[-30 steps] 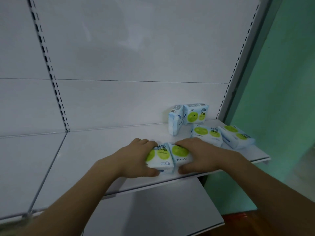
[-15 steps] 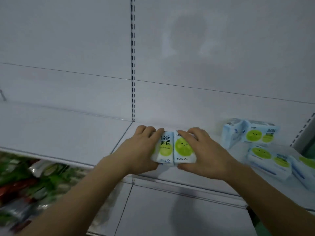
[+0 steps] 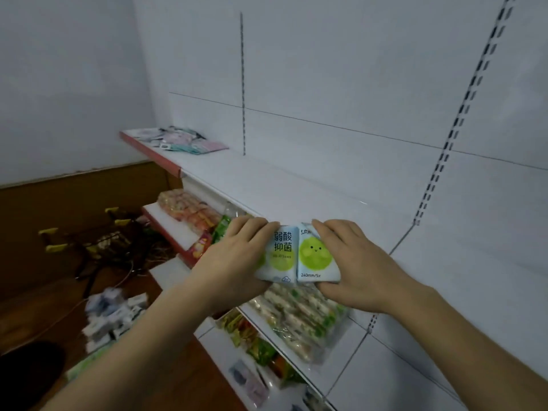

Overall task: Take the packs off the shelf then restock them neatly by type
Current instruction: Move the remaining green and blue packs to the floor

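Two light-blue packs with green smiley circles are held side by side in front of the white shelf (image 3: 290, 188). My left hand (image 3: 234, 256) grips the left pack (image 3: 281, 253), the one with dark printed characters. My right hand (image 3: 355, 262) grips the right pack (image 3: 315, 253), marked 240mm. The two packs touch along their inner edges and hang just past the shelf's front edge. Several flat pink and pale packs (image 3: 181, 140) lie at the shelf's far left end.
Lower shelves hold clear bags of snacks (image 3: 299, 315) and orange-wrapped packs (image 3: 189, 209). On the wooden floor to the left lie several small white boxes (image 3: 112, 315), a wire rack with yellow tips (image 3: 89, 238) and a dark round object (image 3: 26, 372). A slotted upright (image 3: 462, 114) runs up the back panel.
Both hands carried the two packs leftwards along the shelf, away from the other blue packs on the right, which have left the view. The far left end of the shelf and the floor came into view.
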